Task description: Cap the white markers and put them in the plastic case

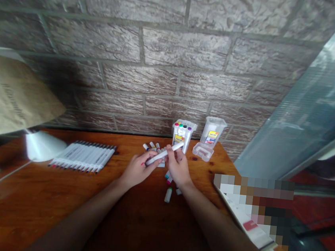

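Observation:
Both my hands hold one white marker (164, 154) over the middle of a wooden table (58, 198). My left hand (137, 168) grips its lower end, and my right hand (178, 165) is closed around the upper part. Several loose markers and caps (168, 194) lie under and beside my hands. Behind them stands a clear plastic case (183, 134) with a few coloured-capped markers upright in it. A row of several white markers (84, 156) lies side by side on the left.
An empty clear case (213, 133) and its lid (202, 151) sit at the back right. A white lamp shade (44, 146) and a brown paper envelope (11, 97) are on the left. A white box (250, 222) lies at the right edge. A stone-pattern wall stands behind.

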Demonstrator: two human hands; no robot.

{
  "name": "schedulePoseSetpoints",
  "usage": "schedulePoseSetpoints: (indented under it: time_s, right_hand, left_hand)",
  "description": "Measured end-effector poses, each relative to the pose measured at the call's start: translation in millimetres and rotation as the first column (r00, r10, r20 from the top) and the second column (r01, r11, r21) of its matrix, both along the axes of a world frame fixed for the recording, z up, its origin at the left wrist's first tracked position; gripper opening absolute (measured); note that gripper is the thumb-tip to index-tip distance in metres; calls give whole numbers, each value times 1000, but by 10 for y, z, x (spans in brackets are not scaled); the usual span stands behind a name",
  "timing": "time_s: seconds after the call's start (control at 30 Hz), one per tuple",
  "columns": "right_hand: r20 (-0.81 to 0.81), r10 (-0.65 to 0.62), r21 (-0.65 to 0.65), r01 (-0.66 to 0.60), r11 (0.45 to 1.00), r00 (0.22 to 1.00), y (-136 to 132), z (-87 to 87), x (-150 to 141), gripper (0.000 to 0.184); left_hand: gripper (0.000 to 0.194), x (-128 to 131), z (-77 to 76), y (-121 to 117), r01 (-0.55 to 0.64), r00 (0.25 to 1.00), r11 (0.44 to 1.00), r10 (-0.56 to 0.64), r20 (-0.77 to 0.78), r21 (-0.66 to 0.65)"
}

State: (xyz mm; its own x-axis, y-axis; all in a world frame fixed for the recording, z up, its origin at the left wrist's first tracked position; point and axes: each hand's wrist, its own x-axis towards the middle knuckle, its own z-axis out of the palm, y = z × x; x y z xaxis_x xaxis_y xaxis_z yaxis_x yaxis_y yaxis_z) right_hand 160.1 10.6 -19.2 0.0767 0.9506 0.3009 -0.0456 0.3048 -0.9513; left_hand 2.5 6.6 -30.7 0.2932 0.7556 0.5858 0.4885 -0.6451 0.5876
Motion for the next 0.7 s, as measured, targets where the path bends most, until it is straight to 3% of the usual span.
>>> schedulePoseSetpoints:
  time_s: [0.1,0.3,0.7]
  right_hand:
    - [-75,47,-12,-48,999,996,-6,11,-2,40]
    - [-64,-5,-76,0,997,998,8,5,19,30]
    - [-54,20,-13,-20,1000,998,2,-10,-1,34]
  left_hand:
    - [17,-2,1,6,20,1000,1000,-20,7,-3]
    - [21,4,-17,17,34,999,999,-34,-25,-20]
    - [18,-8,-20,12,13,1000,1000,-13,-10,10]
